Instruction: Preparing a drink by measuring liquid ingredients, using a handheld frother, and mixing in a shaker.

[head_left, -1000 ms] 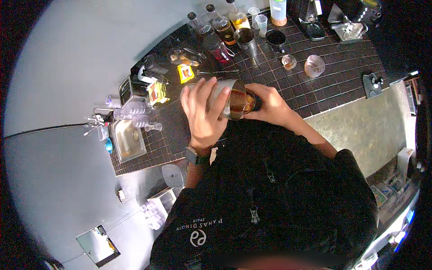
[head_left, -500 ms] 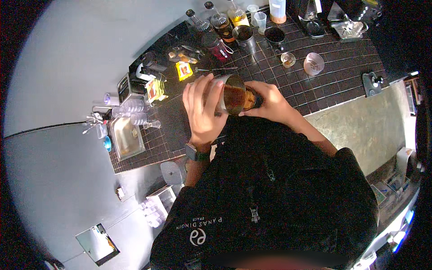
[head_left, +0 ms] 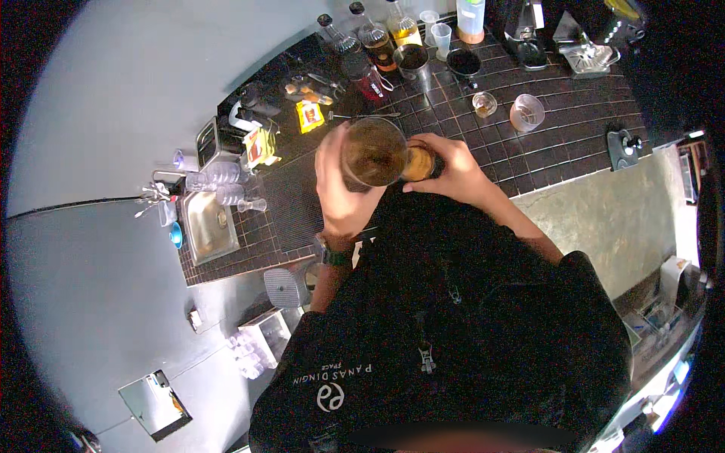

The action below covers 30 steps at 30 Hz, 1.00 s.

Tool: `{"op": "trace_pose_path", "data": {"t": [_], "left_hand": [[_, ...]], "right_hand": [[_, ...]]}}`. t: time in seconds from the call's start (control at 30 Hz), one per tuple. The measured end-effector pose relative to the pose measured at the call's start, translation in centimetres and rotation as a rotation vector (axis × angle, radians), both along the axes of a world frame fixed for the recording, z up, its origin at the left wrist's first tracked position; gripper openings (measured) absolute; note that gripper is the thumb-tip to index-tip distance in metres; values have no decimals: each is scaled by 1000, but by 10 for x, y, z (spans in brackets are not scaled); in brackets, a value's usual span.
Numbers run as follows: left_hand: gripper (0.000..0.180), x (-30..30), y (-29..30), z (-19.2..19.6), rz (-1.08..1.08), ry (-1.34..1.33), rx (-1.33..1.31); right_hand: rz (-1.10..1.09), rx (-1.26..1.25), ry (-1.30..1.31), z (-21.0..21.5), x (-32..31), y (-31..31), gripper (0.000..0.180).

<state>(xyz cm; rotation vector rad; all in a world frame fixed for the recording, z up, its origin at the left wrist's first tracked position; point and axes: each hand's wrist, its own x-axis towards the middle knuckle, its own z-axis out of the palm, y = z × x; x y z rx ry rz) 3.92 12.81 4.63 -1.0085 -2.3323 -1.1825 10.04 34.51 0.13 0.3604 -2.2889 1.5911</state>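
Observation:
In front of my chest, my left hand wraps round the side of a wide, round-mouthed cup with brown inside. Its mouth faces up toward me, and the hand is slightly blurred. Close against the cup's right side, my right hand grips a small dark-rimmed vessel with amber-brown showing in it. The vessel's exact kind is partly hidden by my fingers and the cup. Both are held over the near edge of a black tiled counter.
A small glass and a clear plastic cup stand to the right. Behind are a metal pitcher, several bottles and a yellow packet. On the left are a sink, stacked clear cups and a black mat.
The wide cup has turned from tilting rightward toward the small vessel to a more upright pose. My left hand has rolled with it; my right hand has hardly moved.

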Motion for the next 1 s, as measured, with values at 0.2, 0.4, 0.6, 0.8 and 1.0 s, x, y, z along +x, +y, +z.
{"op": "trace_pose_path", "data": {"t": [0.2,0.4,0.6,0.8,1.0], "left_hand": [[107,5,-4,-11,37,-391,359],[110,9,-16,-25,78,-389,418],[118,15,-20,-31,108,-206,275],[123,17,-20,-32,37,-181,288],[121,20,-18,-32,50,-239,336]], "right_hand": [[-106,-12,-105,-5,-1,14,73],[-235,61,-179,-20,-3,38,72],[-299,95,-222,-89,-6,70,70],[-338,38,-310,-158,-3,84,69],[-393,31,-325,-185,1,86,68]]}}
